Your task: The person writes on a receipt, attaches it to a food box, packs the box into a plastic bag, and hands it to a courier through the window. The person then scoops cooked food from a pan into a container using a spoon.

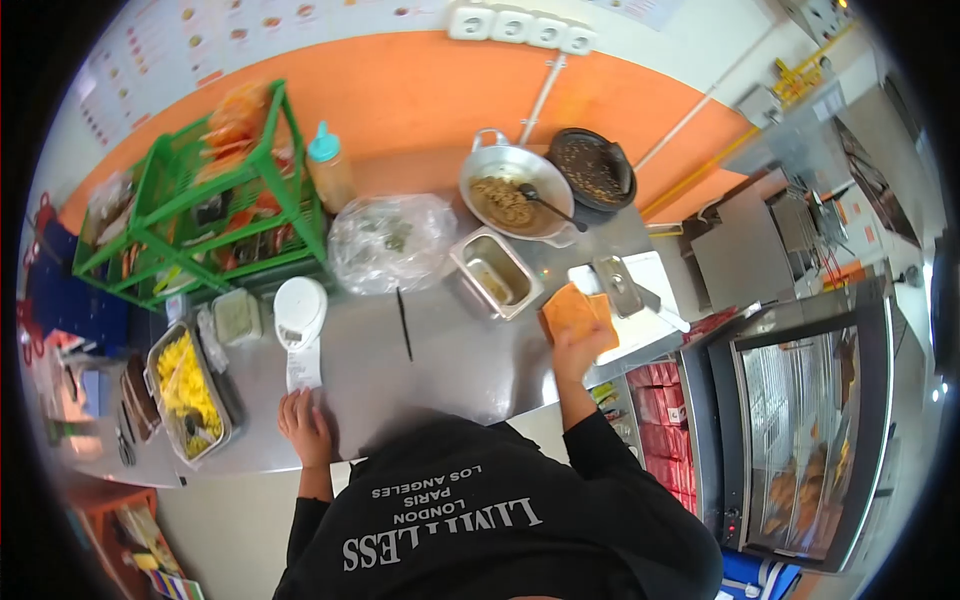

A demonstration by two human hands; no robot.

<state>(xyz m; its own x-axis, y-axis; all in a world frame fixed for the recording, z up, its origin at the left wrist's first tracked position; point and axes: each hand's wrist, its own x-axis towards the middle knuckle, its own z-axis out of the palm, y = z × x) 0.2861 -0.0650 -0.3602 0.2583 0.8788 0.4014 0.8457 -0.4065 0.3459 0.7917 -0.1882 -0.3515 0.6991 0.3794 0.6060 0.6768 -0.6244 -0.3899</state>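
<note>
My right hand (580, 350) is closed on an orange cloth (568, 312), at the left edge of a white cutting board (650, 285). A metal lid (617, 286) and a knife (664, 310) lie on that board. My left hand (304, 418) rests on the steel counter (450, 350), fingers extended, just below the lower end of a white kitchen scale (300, 315). Nothing shows in its grasp. Between the hands lies a thin black stick-like item (404, 324). An empty-looking metal container (495, 273) stands left of the cloth.
Along the back are a green rack (215, 215), a squeeze bottle (328, 170), a plastic bag (392, 243), a pan of food (510, 195) and a stone mortar (590, 170). A tray of yellow food (187, 390) sits left; a glass display cabinet (800, 430) stands right.
</note>
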